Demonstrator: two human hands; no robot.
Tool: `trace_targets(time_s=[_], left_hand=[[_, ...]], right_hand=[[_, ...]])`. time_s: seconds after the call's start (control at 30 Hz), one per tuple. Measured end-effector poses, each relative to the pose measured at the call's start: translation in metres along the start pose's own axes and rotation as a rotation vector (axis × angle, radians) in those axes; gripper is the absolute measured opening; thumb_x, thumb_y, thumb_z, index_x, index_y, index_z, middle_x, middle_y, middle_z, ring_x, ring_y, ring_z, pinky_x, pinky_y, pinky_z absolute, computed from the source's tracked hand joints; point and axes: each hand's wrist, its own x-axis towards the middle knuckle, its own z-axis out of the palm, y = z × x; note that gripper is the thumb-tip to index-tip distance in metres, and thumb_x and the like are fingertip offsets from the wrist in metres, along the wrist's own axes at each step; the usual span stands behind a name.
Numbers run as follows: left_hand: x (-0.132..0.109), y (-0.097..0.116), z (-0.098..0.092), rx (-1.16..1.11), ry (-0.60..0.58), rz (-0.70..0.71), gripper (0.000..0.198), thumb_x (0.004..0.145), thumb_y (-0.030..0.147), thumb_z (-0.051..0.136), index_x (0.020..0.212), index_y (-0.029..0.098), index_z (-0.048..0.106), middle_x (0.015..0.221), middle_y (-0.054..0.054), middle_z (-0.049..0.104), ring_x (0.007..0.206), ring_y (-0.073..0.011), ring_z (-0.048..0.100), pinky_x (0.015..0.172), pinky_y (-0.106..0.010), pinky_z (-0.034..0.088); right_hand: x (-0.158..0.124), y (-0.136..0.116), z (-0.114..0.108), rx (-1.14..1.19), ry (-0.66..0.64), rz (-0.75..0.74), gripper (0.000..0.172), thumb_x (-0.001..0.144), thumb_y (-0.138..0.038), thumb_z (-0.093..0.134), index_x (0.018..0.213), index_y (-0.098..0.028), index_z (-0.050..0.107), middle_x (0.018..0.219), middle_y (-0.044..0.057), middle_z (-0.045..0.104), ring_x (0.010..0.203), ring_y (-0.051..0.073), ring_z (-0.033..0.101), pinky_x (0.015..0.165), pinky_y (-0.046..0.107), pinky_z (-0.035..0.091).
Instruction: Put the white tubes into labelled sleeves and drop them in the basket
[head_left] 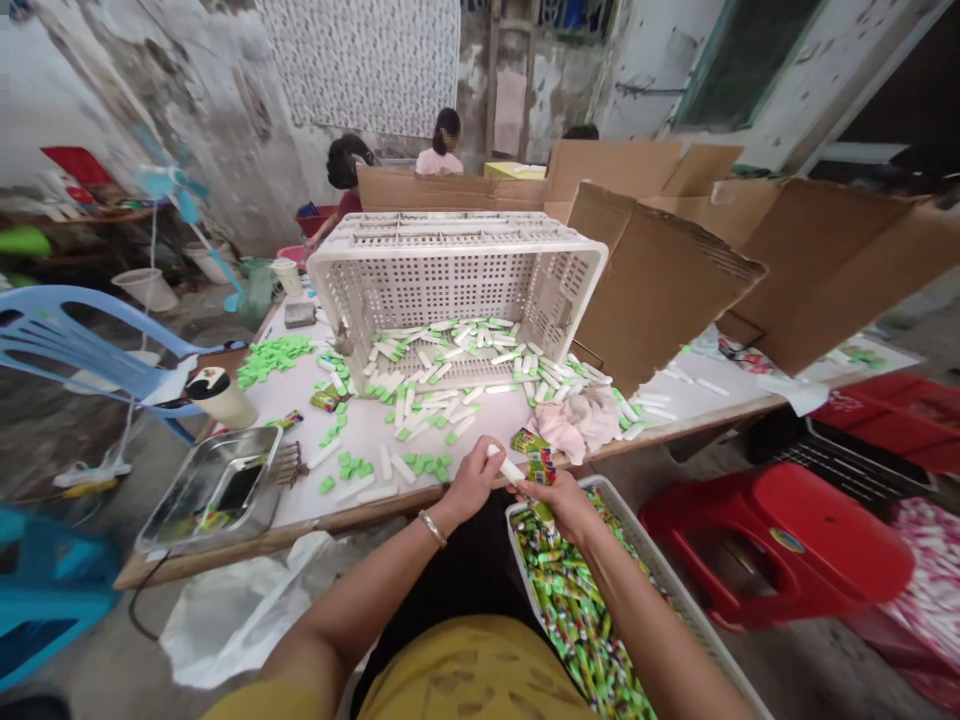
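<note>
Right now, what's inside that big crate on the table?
White tubes with green ends lie scattered inside the crate, with more on the table in front. Where tubes lie, they hide the crate's surface beneath.

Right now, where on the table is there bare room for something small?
Bare table shows between the metal tray and nearest white tubes, and behind the front green caps. Crowded: the basket; the packed crate below the right hand.

Slim white tube [508, 466], tilted
</note>
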Motion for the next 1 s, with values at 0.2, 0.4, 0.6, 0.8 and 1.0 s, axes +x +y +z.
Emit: trace_targets(time_s=[0.2, 0.4, 0.6, 0.8, 1.0], left_hand=[[-0.005, 0.008, -0.009, 0.005, -0.126, 0.050, 0.018, 0.083, 0.032, 0.039, 0.085, 0.018, 0.050, 0.067, 0.004, 0.045, 0.064, -0.0105, 0.041, 0.062, -0.022, 0.034], [-0.004, 0.005, -0.002, -0.001, -0.056, 0.029, 0.019, 0.085, 0.033, 0.037, 0.087, 0.019, 0.049, 0.067, 0.004, 0.044, 0.064, -0.0110, 0.042, 0.062, -0.022, 0.034], [-0.011, 0.014, 0.010, 0.001, -0.162, 0.045, 0.020, 0.085, 0.034, 0.037, 0.087, 0.018, 0.050, 0.066, 0.003, 0.050, 0.063, -0.0114, 0.046, 0.061, -0.022, 0.036], [-0.009, 0.009, 0.010, -0.068, -0.102, 0.019, 0.022, 0.085, 0.036, 0.039, 0.086, 0.018, 0.051, 0.068, 0.003, 0.052, 0.064, -0.0111, 0.047, 0.062, -0.022, 0.038], [-0.016, 0.010, 0.029, 0.078, -0.114, 0.122, 0.026, 0.088, 0.034, 0.035, 0.101, 0.018, 0.051, 0.082, -0.002, 0.060, 0.073, -0.0146, 0.053, 0.070, -0.026, 0.040]], right_hand=[[-0.009, -0.006, -0.002, -0.040, -0.087, 0.053, 0.041, 0.048, -0.035, 0.080, 0.081, -0.013, 0.069, 0.072, 0.008, 0.070, 0.064, 0.020, 0.063, 0.065, 0.032, 0.047], [-0.011, -0.006, -0.008, -0.075, -0.013, 0.053, 0.036, 0.045, -0.036, 0.080, 0.069, -0.012, 0.068, 0.063, 0.006, 0.068, 0.056, 0.017, 0.060, 0.061, 0.030, 0.046], [-0.006, -0.005, -0.001, -0.048, 0.014, -0.065, 0.033, 0.048, -0.035, 0.080, 0.071, -0.014, 0.069, 0.068, 0.005, 0.069, 0.063, 0.019, 0.062, 0.067, 0.032, 0.047], [-0.004, -0.007, -0.009, -0.010, -0.070, -0.001, 0.036, 0.056, -0.039, 0.076, 0.081, -0.014, 0.069, 0.069, 0.006, 0.069, 0.063, 0.018, 0.062, 0.066, 0.031, 0.047], [-0.008, -0.003, -0.020, -0.006, -0.038, -0.072, 0.034, 0.048, -0.035, 0.080, 0.073, -0.014, 0.070, 0.068, 0.004, 0.069, 0.065, 0.019, 0.062, 0.069, 0.032, 0.046]])
